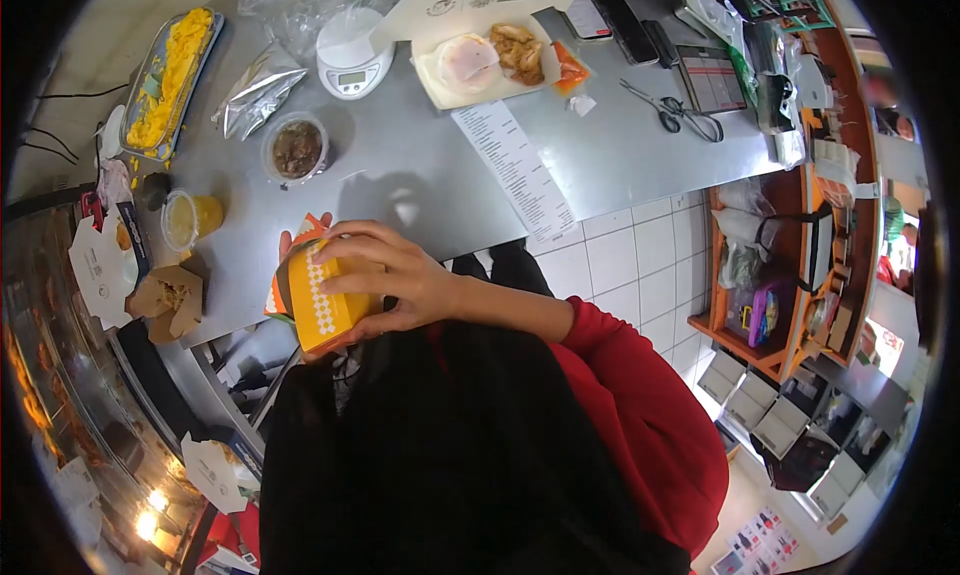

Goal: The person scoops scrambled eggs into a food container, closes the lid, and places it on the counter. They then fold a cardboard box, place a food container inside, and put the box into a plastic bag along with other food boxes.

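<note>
Head view: the steel table (420, 175) fills twelve o'clock. Near nine o'clock, the right hand (390, 275) clasps an orange carton (325, 315); left hand (288, 242) fingertips show behind it, grip unclear. Likely light and crushable; hold its flat sides.

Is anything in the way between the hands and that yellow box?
Nothing visible is in the way. The right hand lies straight on the yellow box, fingers curled over its top. The left hand is mostly hidden behind the box, and only its fingertips peek out at the far edge, against the box.
</note>
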{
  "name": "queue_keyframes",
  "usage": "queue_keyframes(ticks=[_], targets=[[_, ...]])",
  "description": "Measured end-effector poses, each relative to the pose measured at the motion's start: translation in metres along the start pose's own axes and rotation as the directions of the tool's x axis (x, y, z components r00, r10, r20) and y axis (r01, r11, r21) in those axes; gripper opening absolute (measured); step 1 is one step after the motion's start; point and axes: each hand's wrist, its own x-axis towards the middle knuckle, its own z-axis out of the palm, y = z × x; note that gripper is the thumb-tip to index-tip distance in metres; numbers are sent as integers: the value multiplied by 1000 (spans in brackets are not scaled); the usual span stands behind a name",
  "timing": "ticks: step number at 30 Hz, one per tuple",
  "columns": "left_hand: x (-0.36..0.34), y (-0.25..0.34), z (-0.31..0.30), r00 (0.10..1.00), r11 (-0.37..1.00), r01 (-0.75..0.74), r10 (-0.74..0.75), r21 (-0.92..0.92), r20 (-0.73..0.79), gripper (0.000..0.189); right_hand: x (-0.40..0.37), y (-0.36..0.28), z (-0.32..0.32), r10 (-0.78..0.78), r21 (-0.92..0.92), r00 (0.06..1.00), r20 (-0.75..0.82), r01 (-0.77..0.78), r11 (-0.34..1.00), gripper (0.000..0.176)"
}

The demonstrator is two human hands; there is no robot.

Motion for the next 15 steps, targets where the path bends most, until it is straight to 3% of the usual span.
queue_keyframes(ticks=[2, 3, 6, 7, 9, 12, 14, 15], targets=[[9, -20, 27, 984, 989, -75, 94, 125, -153, 58, 4, -10, -29, -70, -145, 997, 11, 71, 987, 41], [23, -36, 36, 995, 987, -49, 34, 152, 94, 62, -2, -10, -39, -110, -123, 994, -27, 106, 987, 38], [53, -87, 44, 988, 990, -49, 29, 132, 153, 61, -27, -5, -82, -176, -36, 975, -136, 172, 984, 29], [62, -112, 46, 978, 945, -170, 127, 279, 165, 61, -37, -3, -104, -166, 0, 972, -164, 169, 986, 26], [81, -177, 58, 923, 750, -385, 318, 537, 217, 62, -54, -2, -152, -156, 30, 963, -221, 167, 986, 29], [130, -264, 73, 790, 287, -568, 453, 771, 413, 63, -82, -1, -233, -73, 85, 969, -235, 96, 992, 29], [148, -302, 62, 802, 207, -501, 476, 840, 361, 70, -97, 3, -269, -113, 48, 965, -237, 128, 991, 30], [150, -311, 32, 843, 289, -403, 485, 868, 230, 82, -102, 5, -285, -132, 2, 964, -231, 136, 991, 30]])
